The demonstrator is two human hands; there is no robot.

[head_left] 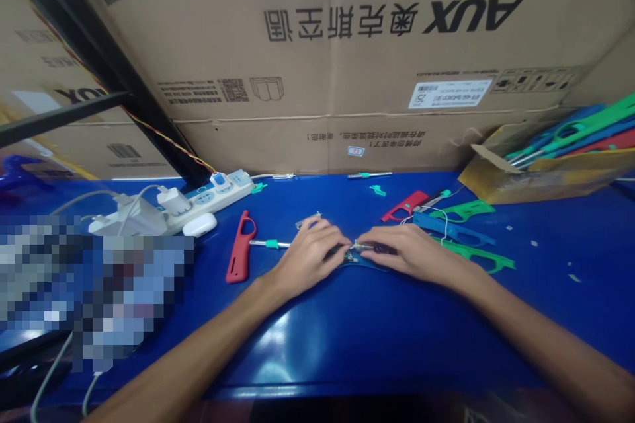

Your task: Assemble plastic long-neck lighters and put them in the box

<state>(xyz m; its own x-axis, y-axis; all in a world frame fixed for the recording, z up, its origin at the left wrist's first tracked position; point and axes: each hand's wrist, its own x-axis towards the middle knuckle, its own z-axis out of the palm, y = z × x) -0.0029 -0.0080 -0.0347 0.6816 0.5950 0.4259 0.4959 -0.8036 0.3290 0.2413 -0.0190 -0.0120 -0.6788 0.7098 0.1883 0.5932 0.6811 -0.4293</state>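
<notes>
My left hand [313,252] is closed in a pinch at the middle of the table, its fingertips over a blue half-shell [368,266] that holds tiny parts. What lies between those fingers is hidden. My right hand [407,252] is closed round a slim dark piece [383,248], its clear tip pointing toward my left fingertips. Left of the hands lies a red lighter handle shell [238,258]. A metal tube with a teal clip [272,244] runs from it to beneath my left hand. A small clear part [301,223] shows just beyond my left knuckles.
Green [466,211], blue [454,230] and red lighter shells [404,206] lie right of my hands. A carton of long lighters [550,175] stands back right. A power strip [208,197] with chargers sits left. A large cardboard box [322,92] walls the back.
</notes>
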